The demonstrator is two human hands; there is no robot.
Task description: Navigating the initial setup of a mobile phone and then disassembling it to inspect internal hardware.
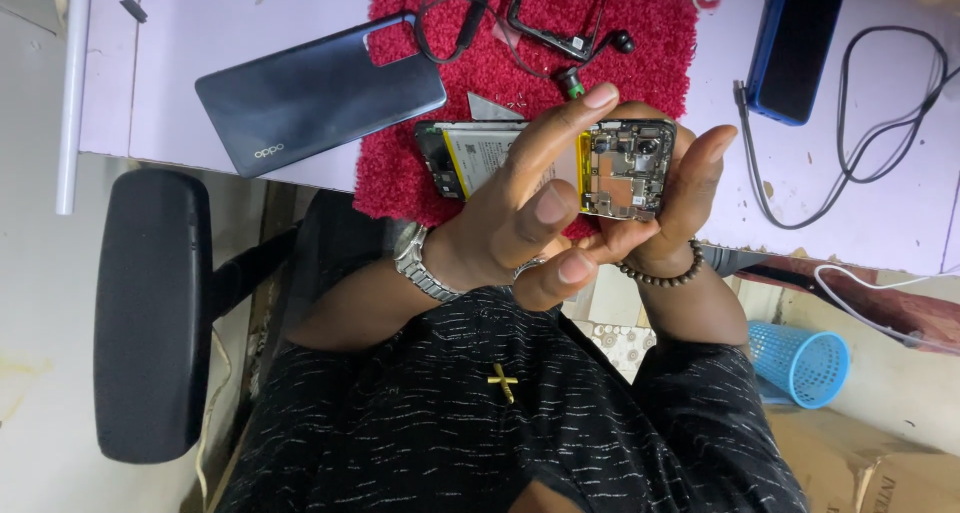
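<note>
While two hands grip one opened phone (600, 168) — one back cover (318, 91) lies apart.

A pale lilac worktop (190, 63) carries a red fuzzy mat (640, 43) and a dark phone back cover (320, 93). A blue box (797, 43) and black cable (880, 123) lie toward one end.

Shirt: the person is wearing a black top (520, 413) flecked with short white dashes.
Pendant: a small gold cross (503, 382) is hanging at 6 o'clock.
Left wrist: a silver metal-link watch (418, 266).
Right wrist: a brown bead bracelet (665, 276).
</note>
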